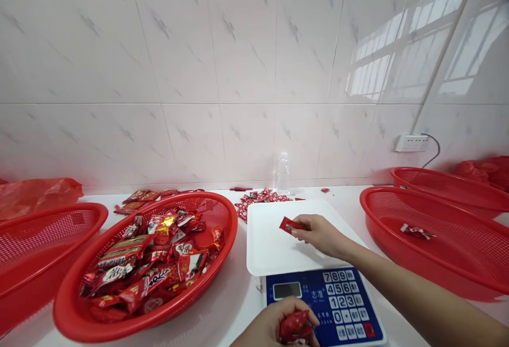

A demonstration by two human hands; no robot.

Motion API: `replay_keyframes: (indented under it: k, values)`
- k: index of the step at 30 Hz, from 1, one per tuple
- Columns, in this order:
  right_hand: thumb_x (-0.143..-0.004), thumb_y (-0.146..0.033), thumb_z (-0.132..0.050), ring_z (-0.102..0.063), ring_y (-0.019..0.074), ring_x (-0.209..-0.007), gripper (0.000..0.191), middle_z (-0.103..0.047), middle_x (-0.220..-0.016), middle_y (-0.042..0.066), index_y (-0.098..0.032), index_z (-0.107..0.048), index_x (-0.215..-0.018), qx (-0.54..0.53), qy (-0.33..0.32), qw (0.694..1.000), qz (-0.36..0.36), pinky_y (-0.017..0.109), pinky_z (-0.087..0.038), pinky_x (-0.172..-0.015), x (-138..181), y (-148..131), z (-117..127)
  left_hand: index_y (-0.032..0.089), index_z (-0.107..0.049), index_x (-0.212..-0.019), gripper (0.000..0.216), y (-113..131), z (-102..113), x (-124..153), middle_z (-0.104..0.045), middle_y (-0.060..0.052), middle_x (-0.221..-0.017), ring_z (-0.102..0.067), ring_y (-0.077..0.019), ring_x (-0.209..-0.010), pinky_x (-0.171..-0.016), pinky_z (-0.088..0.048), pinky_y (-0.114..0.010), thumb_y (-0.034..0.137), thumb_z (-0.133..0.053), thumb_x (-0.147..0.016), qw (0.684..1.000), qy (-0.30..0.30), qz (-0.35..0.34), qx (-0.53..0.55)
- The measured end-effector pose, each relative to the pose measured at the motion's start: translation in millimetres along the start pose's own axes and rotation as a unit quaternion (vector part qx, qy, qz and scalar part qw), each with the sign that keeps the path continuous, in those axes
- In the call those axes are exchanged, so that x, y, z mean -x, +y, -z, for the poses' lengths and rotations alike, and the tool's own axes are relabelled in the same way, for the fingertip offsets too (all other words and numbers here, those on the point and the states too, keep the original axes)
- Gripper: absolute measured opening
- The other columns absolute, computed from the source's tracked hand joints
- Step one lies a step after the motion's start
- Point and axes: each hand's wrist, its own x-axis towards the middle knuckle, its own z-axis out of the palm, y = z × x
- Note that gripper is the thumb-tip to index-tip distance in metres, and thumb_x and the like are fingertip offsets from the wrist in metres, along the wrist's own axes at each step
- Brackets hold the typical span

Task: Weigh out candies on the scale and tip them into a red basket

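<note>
My right hand (pixel 318 234) is closed on a small flat red packet (pixel 290 225), held above the white pan (pixel 264 241) of a weighing scale. Low in front of the scale's blue keypad (pixel 314 296), my left hand (pixel 278 323) is curled round red wrapped sweets (pixel 295 327); their number is hidden by the fingers. To the left stands a red oval basket (pixel 228 230) holding a heap of mixed red, gold and white wrapped sweets (pixel 159 262). No sweets show on the visible part of the pan.
Small red printed packets (pixel 262 197) lie behind the scale beside a clear plastic bottle (pixel 283 173). At right, a red basket (pixel 382 214) holds one wrapped piece (pixel 417 231). Another red basket (pixel 47 241) stands far left. A socket strip (pixel 411 143) is on the tiled wall.
</note>
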Motion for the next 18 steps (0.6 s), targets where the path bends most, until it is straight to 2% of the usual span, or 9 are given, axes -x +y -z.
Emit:
replay_keyframes:
  k: [4, 7, 10, 12, 15, 18]
  values:
    - [-0.087, -0.038, -0.051, -0.055, 0.0109, -0.06, 0.023, -0.06, -0.067, -0.001, -0.019, -0.054, -0.074, -0.116, -0.015, 0.993, -0.026, 0.022, -0.041, -0.054, 25.5, -38.6, 15.6, 0.019, -0.061, -0.098, 0.044, 2.1, -3.4, 1.2, -0.064, -0.002, -0.09, -0.058, -0.0115, -0.08, -0.08, -0.038, -0.027, 0.039, -0.083, -0.065, 1.0, 0.007, -0.004, 0.002]
    - [-0.086, -0.04, -0.057, -0.047, 0.0075, -0.052, 0.026, -0.052, -0.057, -0.005, -0.018, -0.054, -0.071, -0.194, -0.031, 0.98, -0.03, 0.02, -0.035, -0.05, 47.1, -64.9, 27.6, 0.019, -0.061, -0.098, 0.043, 2.3, -3.2, 1.4, -0.064, -0.002, -0.09, -0.058, -0.0122, -0.081, -0.078, -0.038, -0.026, 0.039, -0.082, -0.067, 1.0, -0.001, -0.016, -0.007]
    - [-0.083, -0.04, -0.062, -0.041, 0.0061, -0.051, 0.03, -0.045, -0.055, -0.007, -0.018, -0.052, -0.066, -0.26, -0.049, 0.964, -0.019, 0.019, -0.03, -0.049, 66.3, -79.2, 35.9, 0.018, -0.058, -0.099, 0.042, 2.6, -2.1, 2.1, -0.064, -0.002, -0.087, -0.056, -0.0101, -0.076, -0.071, -0.037, -0.023, 0.039, -0.08, -0.069, 0.998, 0.009, -0.062, -0.01]
    - [-0.082, -0.043, -0.063, -0.038, 0.0062, -0.052, 0.033, -0.044, -0.056, -0.006, -0.018, -0.051, -0.065, -0.279, -0.063, 0.958, -0.022, 0.02, -0.029, -0.049, 76.8, -83.1, 39.7, 0.018, -0.057, -0.097, 0.04, 7.3, -4.6, 4.8, -0.061, 0.001, -0.08, -0.051, -0.0072, -0.066, -0.063, -0.035, -0.021, 0.039, -0.079, -0.071, 0.995, 0.042, -0.092, -0.003]
    - [-0.08, -0.048, -0.064, -0.035, 0.0068, -0.054, 0.037, -0.042, -0.058, -0.005, -0.017, -0.05, -0.064, -0.304, -0.083, 0.948, -0.033, 0.02, -0.028, -0.05, 89.0, -85.9, 43.4, 0.019, -0.056, -0.095, 0.036, 28.4, -19.3, 12.5, -0.056, 0.003, -0.072, -0.048, -0.0061, -0.059, -0.056, -0.035, -0.018, 0.037, -0.077, -0.073, 0.986, 0.097, -0.131, 0.037]
    - [-0.078, -0.046, -0.065, -0.037, 0.0083, -0.059, 0.036, -0.042, -0.061, -0.004, -0.017, -0.049, -0.064, -0.298, -0.08, 0.951, -0.025, 0.021, -0.029, -0.053, 97.1, -90.1, 44.4, 0.018, -0.056, -0.093, 0.027, 64.0, -43.8, 19.6, -0.056, 0.001, -0.072, -0.053, -0.008, -0.063, -0.06, -0.042, -0.019, 0.034, -0.073, -0.078, 0.967, 0.127, -0.188, 0.118]
